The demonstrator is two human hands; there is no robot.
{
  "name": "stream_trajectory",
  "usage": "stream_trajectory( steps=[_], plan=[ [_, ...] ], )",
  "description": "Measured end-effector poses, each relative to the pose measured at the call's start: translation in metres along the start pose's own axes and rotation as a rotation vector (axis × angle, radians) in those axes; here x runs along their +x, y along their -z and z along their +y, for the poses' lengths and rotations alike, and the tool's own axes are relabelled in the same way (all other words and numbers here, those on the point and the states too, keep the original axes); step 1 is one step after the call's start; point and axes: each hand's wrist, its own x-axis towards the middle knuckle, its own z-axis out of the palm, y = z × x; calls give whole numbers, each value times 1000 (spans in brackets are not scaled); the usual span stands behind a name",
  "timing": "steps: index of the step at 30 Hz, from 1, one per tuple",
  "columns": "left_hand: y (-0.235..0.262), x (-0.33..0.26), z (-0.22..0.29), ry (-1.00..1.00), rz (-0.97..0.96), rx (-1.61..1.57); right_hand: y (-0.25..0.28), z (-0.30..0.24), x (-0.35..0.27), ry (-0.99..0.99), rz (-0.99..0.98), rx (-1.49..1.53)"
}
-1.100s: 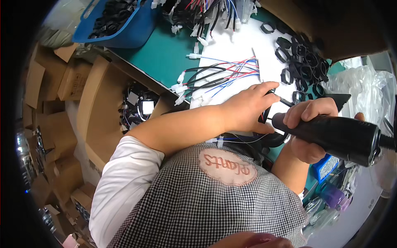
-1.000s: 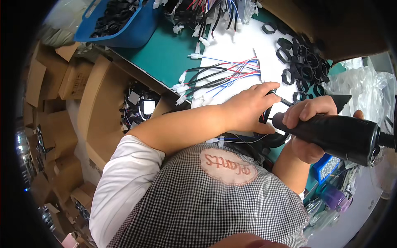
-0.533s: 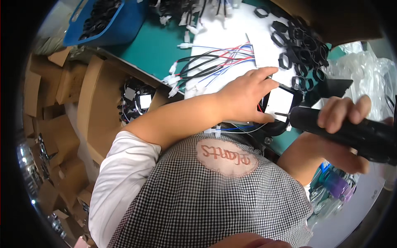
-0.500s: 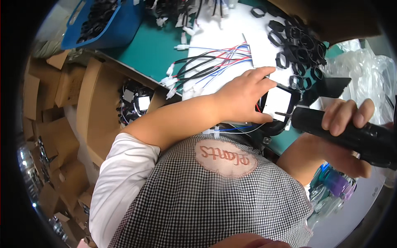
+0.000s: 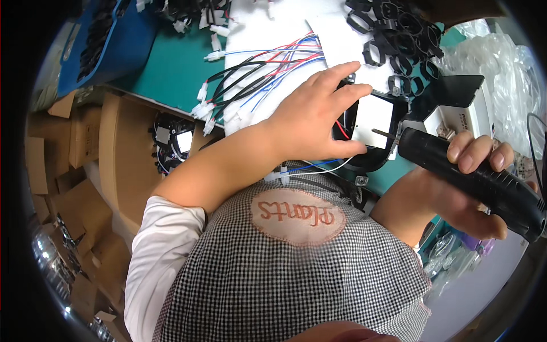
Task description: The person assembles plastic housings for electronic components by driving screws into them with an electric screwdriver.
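My right hand [image 5: 464,199] is closed around a black electric screwdriver [image 5: 441,162]. Its thin metal bit [image 5: 386,134] points left over a white square panel [image 5: 375,118]; whether the tip touches anything, I cannot tell. That panel sits in a black housing [image 5: 373,158], which my left hand [image 5: 310,117] grips with thumb and fingers spread along its left side. Red wire shows beside the panel, and blue and white leads run out to a white connector [image 5: 284,175] near my apron. Beyond my left hand lies a bundle of wires [image 5: 270,71] with white plugs.
Several black rings [image 5: 401,43] are heaped at the back right, near clear plastic bags [image 5: 490,74]. A blue bin [image 5: 128,48] of black parts stands at the back left. Below the table's left edge, a cardboard box [image 5: 125,154] holds similar units.
The view has shifted, so the table items sit further left in it. The screwdriver is tilted more steeply, its back end lower. Both hands keep their holds.
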Motion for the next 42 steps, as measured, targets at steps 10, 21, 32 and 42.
stream_trajectory(
  steps=[10,21,32,42],
  plan=[
    [-1,4,-2,-14,-40,22,44,-52,-13,112,66,-202],
    [-1,11,-1,-52,-22,-7,58,-38,-68,225,161,-341],
    [-2,10,-2,-70,-22,-4,65,-16,-79,266,299,-474],
    [25,10,35,-84,-86,-332,35,-55,-36,195,419,48]
  ],
)
